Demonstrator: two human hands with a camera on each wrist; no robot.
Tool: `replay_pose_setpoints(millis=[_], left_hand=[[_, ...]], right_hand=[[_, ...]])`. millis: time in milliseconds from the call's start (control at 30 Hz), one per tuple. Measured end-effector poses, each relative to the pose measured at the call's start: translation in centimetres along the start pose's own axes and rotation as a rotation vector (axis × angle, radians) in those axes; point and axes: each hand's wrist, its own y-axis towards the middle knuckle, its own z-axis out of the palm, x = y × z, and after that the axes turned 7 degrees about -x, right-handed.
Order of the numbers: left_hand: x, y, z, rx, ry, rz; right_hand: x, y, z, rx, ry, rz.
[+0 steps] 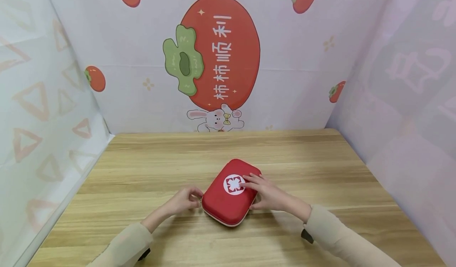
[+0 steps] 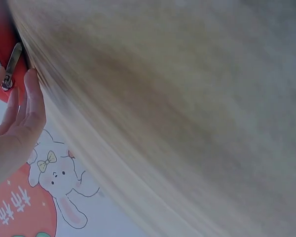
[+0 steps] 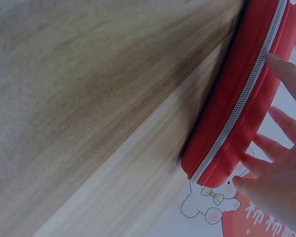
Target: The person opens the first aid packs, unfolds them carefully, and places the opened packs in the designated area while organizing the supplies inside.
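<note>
A red zippered first-aid case (image 1: 231, 194) with a white round emblem lies flat and at an angle on the table, its lid closed. At its near-left corner my left hand (image 1: 189, 199) has its fingers bent loosely. The left wrist view shows a metal zipper pull (image 2: 12, 64) between the thumb and the other fingers, not pinched. My right hand (image 1: 268, 192) rests on the right side of the case, fingers stretched over the lid toward the emblem. Its thumb touches the side beside the silver zipper (image 3: 241, 101), which is closed along this side.
The case stands on a wood-grain table (image 1: 160, 160). A white backdrop (image 1: 295, 61) with persimmon and rabbit prints rises behind the far edge. Patterned cloth walls stand at the left (image 1: 42, 101) and right (image 1: 402, 101).
</note>
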Motion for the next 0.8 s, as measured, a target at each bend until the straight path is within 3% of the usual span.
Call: replay_pose_setpoints(millis=[467,800], left_hand=[[-0.09,0.09,0.26,0.017,-0.076,-0.070],[-0.53,-0.11,0.26,0.035,-0.046,-0.085]], right_hand=[[-0.27,0.16,0.33,0.026,0.049,0.013],[-0.32,0.04,0.30,0.013,0.054,0.011]])
